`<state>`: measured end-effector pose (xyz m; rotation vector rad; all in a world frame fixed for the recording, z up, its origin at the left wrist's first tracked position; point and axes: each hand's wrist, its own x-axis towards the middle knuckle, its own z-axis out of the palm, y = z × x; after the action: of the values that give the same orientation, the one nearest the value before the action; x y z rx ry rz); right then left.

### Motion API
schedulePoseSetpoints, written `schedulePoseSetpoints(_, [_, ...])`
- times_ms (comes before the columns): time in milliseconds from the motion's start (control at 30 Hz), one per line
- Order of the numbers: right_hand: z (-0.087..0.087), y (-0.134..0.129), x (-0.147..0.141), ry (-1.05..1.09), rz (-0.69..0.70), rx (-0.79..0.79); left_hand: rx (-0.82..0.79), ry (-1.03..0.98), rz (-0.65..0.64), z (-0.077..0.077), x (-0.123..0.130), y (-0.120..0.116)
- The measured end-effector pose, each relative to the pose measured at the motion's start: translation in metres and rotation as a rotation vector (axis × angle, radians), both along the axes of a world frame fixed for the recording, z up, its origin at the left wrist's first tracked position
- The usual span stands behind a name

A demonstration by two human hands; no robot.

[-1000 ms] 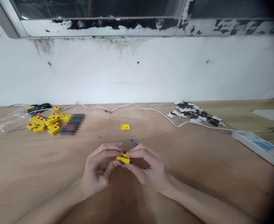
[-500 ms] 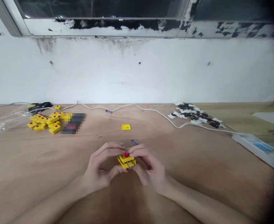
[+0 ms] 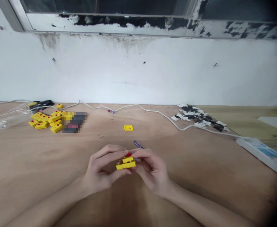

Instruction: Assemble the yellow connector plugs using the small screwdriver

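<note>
A small yellow case (image 3: 126, 163) with a red button on top is held between both hands near the middle of the table. My left hand (image 3: 105, 165) grips its left side, fingers over the top and thumb below. On the right side, my right hand (image 3: 151, 170) pinches it with finger and thumb. A gap shows between the upper and lower yellow parts. Just beyond my right hand lies a screwdriver (image 3: 137, 144), partly hidden by the fingers. A flat yellow piece (image 3: 128, 128) rests farther back on the wooden table.
Several yellow cases with red buttons (image 3: 41, 125) are piled at the left, beside a clear plastic bag (image 3: 9, 118). Black and white pieces (image 3: 197, 116) lie at the back right. A white cable (image 3: 157, 112) runs to a power strip (image 3: 262, 154). A wall stands behind.
The yellow case has been turned and tilted between the fingers, so its long side now faces the camera. Both hands keep hold of it. The camera view has shifted slightly.
</note>
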<state>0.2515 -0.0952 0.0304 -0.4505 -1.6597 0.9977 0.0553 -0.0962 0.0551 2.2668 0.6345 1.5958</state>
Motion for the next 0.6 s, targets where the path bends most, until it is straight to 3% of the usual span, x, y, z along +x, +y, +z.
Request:
schedulePoseSetpoints(100, [0.006, 0.0, 0.0, -0.029, 0.026, -0.028, -0.018, -0.013, 0.031, 0.001, 0.0, -0.001])
schedulePoseSetpoints(267, [0.011, 0.004, 0.005, -0.137, -0.118, 0.212, 0.05, 0.055, 0.051, 0.005, -0.002, -0.006])
schedulePoseSetpoints(600, [0.016, 0.0, 0.006, -0.197, -0.171, 0.375, 0.08, 0.041, 0.039, 0.009, 0.004, -0.014])
